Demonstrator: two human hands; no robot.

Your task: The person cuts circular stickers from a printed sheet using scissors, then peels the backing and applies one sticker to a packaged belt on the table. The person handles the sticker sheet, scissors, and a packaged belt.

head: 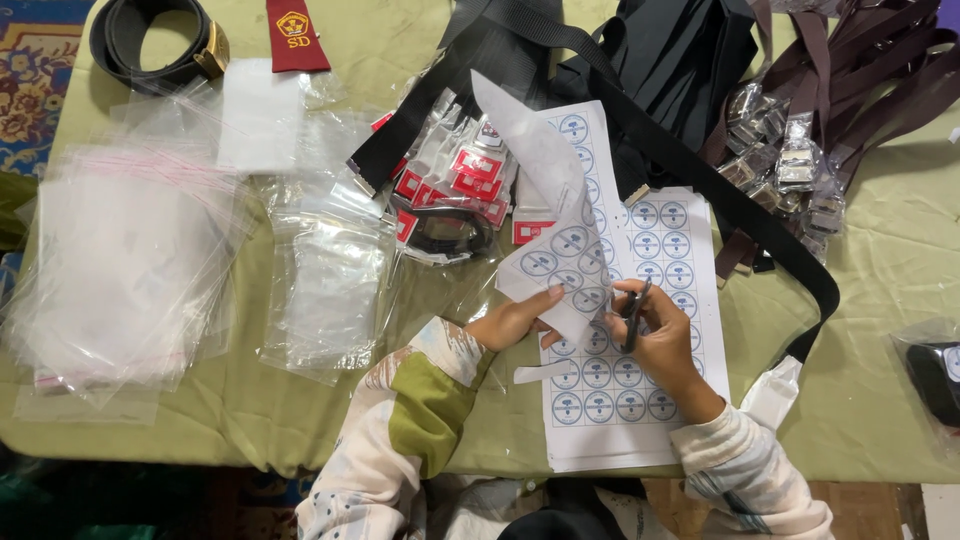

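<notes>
My right hand (662, 335) is closed around a pair of dark scissors (634, 312), fingers through the handles, the blades pointing up into a strip of paper. My left hand (517, 318) pinches that cut sheet of round labels (560, 250) at its lower edge, thumb and fingers pressed together on the paper, holding it lifted and curling above the counter (900, 270). The cut sheet rises up and to the left from both hands, its back showing blank white toward the top. Directly beneath my hands lies a flat, full sheet of printed round labels (610, 400), and a narrow white offcut (540, 372) rests at its left edge. Left of my left hand, a stack of clear plastic bags (325, 275) lies on the olive-green cloth, with a larger pile of clear bags (120, 260) further left. Above my hands sits a heap of bagged items with red-and-white cards (455, 180). A long black webbing belt (720, 200) crosses diagonally from the upper centre to the right of the flat sheet. Brown belts with wrapped metal buckles (800, 170) lie at the upper right. A coiled black belt (150, 40) and a dark red tie (293, 35) lie at the upper left.
</notes>
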